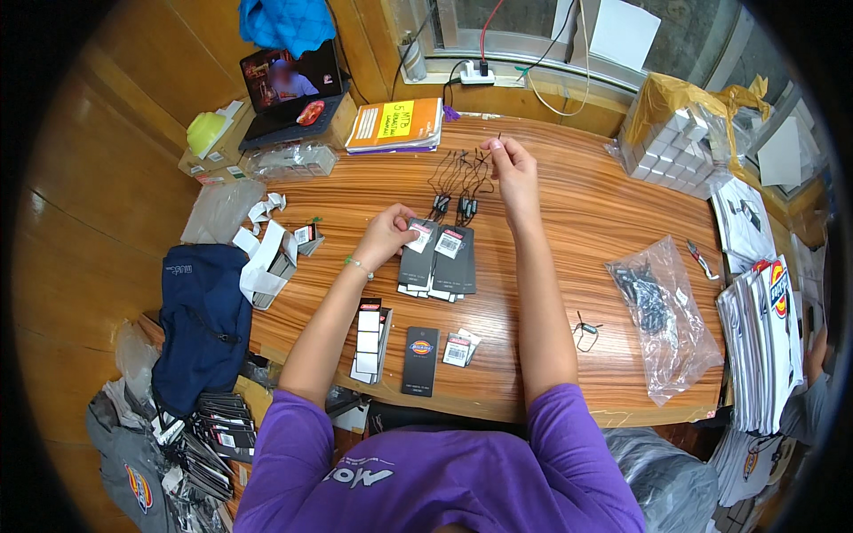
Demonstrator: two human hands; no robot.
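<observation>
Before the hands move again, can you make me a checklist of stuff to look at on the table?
1. Left hand on the dark tags: ok, its fingers touch the left pile.
2. Right hand has a black cord: ok, thumb and finger pinch it, raised beyond the tags.
3. Tag piles squared up: not ok, lighter edges stick out at the near end.
4. Cords by the tags untangled: cannot tell, their thin loops overlap.
5. Spare cords all inside the clear bag: not ok, a loose cord lies outside it.
6. Red-handled tool away from both hands: ok, it's beyond the bag.
</observation>
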